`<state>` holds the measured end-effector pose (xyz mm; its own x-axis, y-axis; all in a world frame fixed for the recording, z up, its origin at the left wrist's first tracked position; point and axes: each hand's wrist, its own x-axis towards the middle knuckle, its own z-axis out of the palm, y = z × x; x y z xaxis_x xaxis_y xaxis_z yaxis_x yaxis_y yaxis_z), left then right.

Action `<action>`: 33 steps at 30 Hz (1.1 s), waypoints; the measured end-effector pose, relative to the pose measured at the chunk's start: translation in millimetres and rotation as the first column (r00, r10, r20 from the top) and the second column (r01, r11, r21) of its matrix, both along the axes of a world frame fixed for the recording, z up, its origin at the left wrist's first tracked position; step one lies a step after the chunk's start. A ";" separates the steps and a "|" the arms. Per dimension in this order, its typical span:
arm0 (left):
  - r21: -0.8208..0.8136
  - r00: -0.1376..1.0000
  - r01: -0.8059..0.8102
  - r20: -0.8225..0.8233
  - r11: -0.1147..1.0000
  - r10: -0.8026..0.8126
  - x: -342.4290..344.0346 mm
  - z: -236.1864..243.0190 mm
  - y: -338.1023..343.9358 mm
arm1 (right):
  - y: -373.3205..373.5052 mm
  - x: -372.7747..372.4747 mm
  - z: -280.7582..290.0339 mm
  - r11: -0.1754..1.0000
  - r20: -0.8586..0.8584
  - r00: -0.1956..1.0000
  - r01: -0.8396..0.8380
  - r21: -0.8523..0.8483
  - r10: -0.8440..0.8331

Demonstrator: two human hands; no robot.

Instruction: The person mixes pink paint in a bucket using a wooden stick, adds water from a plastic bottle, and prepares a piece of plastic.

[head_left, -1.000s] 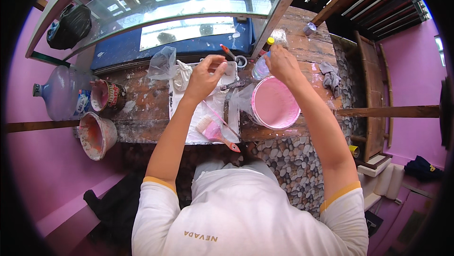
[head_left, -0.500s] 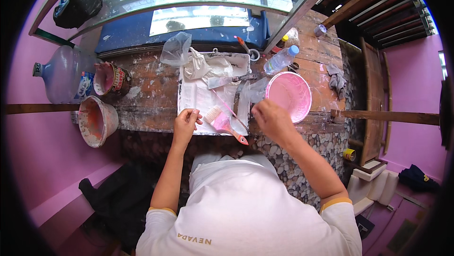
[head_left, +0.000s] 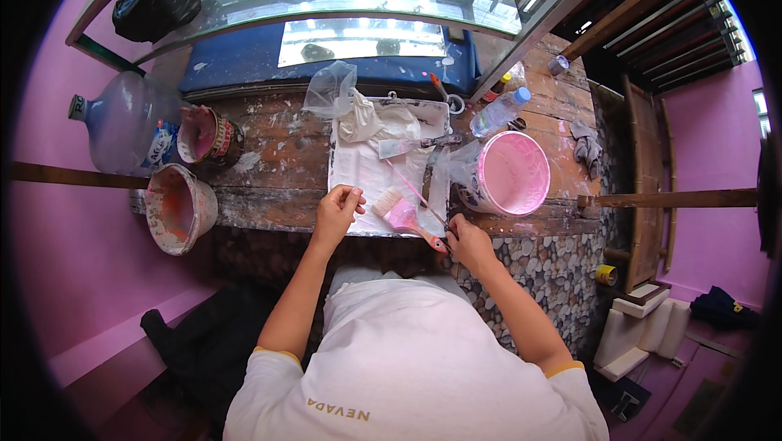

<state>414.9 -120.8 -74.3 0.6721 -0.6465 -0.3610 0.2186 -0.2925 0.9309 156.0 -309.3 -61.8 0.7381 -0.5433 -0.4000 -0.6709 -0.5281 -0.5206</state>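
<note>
A white tray [head_left: 355, 171], smeared with paint, lies on the wooden bench in front of me. Across its near right part rests a wide paintbrush [head_left: 405, 217] with pink-stained bristles and a red handle. My right hand [head_left: 470, 241] has its fingers closed at the end of that handle, which juts over the tray's near edge. Beside it slants a thin pink-handled stick [head_left: 409, 184]. At the tray's near left, my left hand [head_left: 337, 211] is loosely curled, with nothing visible in it. A putty knife [head_left: 399, 148] and a crumpled whitish cloth [head_left: 364, 121] lie farther back in the tray.
Right of the tray stands a bucket of pink paint [head_left: 513, 172], with a plastic bottle [head_left: 499, 112] behind it. Two stained tubs [head_left: 181, 209] [head_left: 210, 136] and a large water jug [head_left: 130, 123] are at left. A glass-fronted cabinet [head_left: 350, 13] rises behind. A grey rag [head_left: 585, 144] lies at right.
My right hand has come down from beside the paint bucket to the paintbrush handle. The whole view has shifted slightly. My left hand stays over the tray's near left.
</note>
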 end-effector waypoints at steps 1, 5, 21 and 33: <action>-0.002 1.000 0.001 -0.002 1.000 -0.001 0.9 -2.2 1.8 | 0.6 -4.8 4.1 1.000 -0.002 1.000 0.001 -0.002 -0.001; 0.007 1.000 0.024 -0.011 1.000 -0.024 5.7 -9.1 7.3 | 9.1 -19.6 29.7 0.997 0.187 0.979 0.074 0.027 -0.077; -0.017 0.999 0.046 -0.005 0.999 -0.046 14.6 -13.7 -5.9 | 25.8 59.2 100.1 0.987 0.753 0.655 0.071 -0.142 0.061; -0.036 0.996 0.076 -0.046 0.996 -0.078 -16.0 -5.4 -42.5 | -23.8 -49.6 184.1 0.870 0.868 0.345 0.462 0.173 -0.356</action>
<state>398.9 -163.3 -79.7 0.6025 -0.7084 -0.3677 0.2401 -0.2785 0.9299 106.4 -333.2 122.3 0.3306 -0.8721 0.3607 -0.0504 -0.3980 -0.9160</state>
